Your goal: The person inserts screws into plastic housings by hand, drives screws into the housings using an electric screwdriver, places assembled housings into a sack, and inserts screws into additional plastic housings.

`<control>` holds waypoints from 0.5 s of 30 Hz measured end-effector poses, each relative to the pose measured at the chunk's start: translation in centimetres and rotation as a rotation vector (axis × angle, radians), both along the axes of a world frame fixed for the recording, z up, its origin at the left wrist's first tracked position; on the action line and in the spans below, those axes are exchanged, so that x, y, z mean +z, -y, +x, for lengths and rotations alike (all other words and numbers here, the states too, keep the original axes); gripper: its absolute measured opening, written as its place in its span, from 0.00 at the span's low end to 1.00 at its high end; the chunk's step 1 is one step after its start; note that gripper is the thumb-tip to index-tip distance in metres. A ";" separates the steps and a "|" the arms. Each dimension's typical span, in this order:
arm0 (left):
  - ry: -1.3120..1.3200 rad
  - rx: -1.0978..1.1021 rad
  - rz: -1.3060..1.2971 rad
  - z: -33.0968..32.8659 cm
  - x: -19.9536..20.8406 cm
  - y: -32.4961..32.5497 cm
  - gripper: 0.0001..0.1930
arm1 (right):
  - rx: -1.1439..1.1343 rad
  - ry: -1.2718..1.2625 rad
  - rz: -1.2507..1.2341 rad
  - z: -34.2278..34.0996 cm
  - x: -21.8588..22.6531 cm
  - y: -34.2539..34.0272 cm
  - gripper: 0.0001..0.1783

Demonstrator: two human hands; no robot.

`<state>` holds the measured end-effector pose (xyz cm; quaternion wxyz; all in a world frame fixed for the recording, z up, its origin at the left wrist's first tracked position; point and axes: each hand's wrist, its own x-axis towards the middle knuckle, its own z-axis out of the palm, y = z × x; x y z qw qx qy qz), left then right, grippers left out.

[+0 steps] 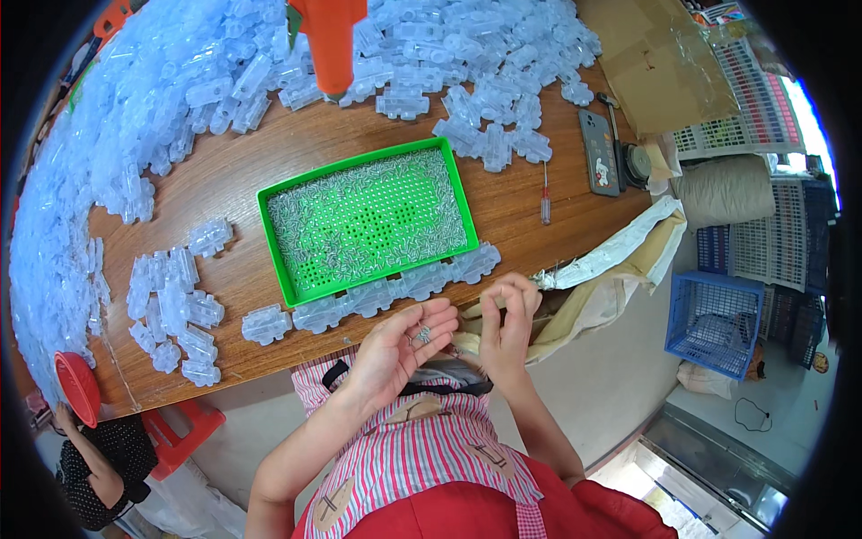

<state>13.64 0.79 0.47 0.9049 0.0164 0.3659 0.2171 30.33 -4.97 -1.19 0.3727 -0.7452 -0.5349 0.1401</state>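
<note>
Lying palm-up on the near side of the green tray (461, 199), the left hand (395, 350) has its fingers spread slightly and bears a few small metal pieces (422, 337). I find the right hand (505, 325) just beside it, near the tray's right-hand near corner and apart from the left; its fingers curl in toward the thumb, and I cannot tell whether anything is pinched there. Similar metal pieces (298, 216) lie thick around the tray's perforated floor, thinner at its middle. Along the tray's near wall I record a row of clear plastic parts (368, 298); a loose cluster (171, 305) of them sits to its left, and a large heap (467, 45) spreads beyond it. An orange tool (332, 40) points down past the tray's far side. To the tray's right I note a screwdriver (545, 208) and, farther out, a phone (598, 153).
</note>
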 end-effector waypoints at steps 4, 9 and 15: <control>-0.007 0.030 0.007 -0.3 0.0 -0.1 0.21 | -0.035 0.076 -0.010 0.4 -1.8 -1.3 0.04; -0.003 0.033 0.007 -0.6 -0.2 0.0 0.21 | -0.006 0.124 0.043 0.3 -3.2 -1.9 0.05; -0.001 0.037 -0.009 -0.7 -0.2 0.1 0.21 | -0.001 0.149 0.032 0.0 -3.2 -2.2 0.04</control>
